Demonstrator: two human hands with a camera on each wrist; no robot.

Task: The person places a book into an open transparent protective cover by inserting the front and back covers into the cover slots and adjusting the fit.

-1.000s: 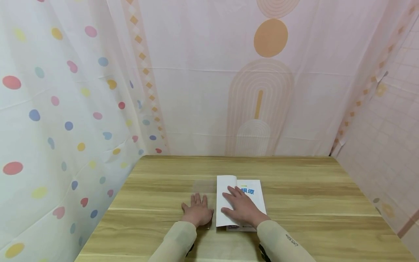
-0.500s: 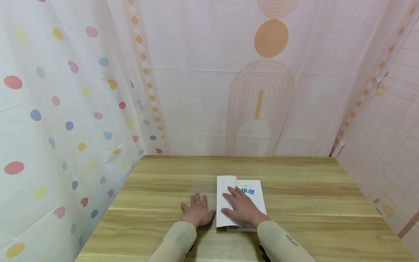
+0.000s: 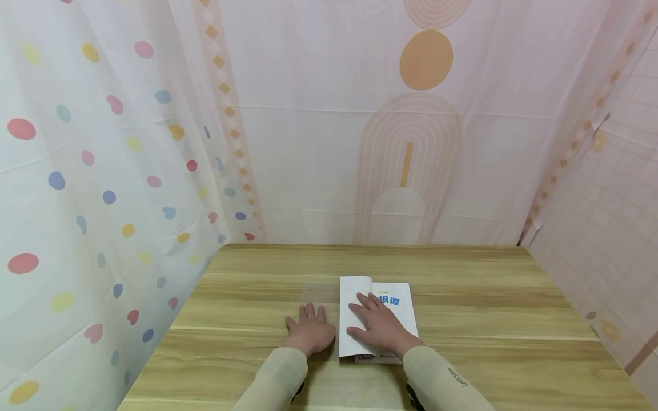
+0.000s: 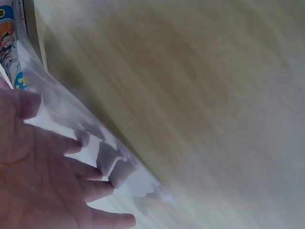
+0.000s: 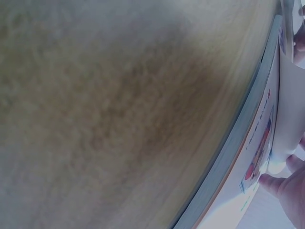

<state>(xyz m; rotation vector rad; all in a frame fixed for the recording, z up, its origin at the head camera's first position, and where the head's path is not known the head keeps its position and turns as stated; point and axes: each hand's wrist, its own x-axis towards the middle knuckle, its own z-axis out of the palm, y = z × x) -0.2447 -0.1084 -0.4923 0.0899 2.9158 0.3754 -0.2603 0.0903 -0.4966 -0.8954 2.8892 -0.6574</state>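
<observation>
A book [image 3: 406, 314] with a white cover and blue characters lies on the table in the head view. A white paper flap [image 3: 354, 285] is folded over its left part. My right hand [image 3: 382, 328] rests on the flap with fingers spread, its wrist side over the book. To the left, a clear plastic sheet [image 3: 320, 292] extends from the book. Spread over this sheet is my left hand [image 3: 311, 334], its thumb near the flap's left edge. In the left wrist view the clear film [image 4: 66, 102] runs along the straight fingers. The right wrist view shows the book's thick page edge [image 5: 228, 157].
The wood-grain table [image 3: 231, 302] carries the book near its front middle. A pale curtain [image 3: 308, 171] stands behind the table's far edge, a dotted curtain [image 3: 139, 205] on the left and a checked one [image 3: 612, 228] on the right.
My left thumb reaches out toward the flap's edge half a second ago and is now drawn back slightly. The right hand, the flap and the book stay nearly where they are.
</observation>
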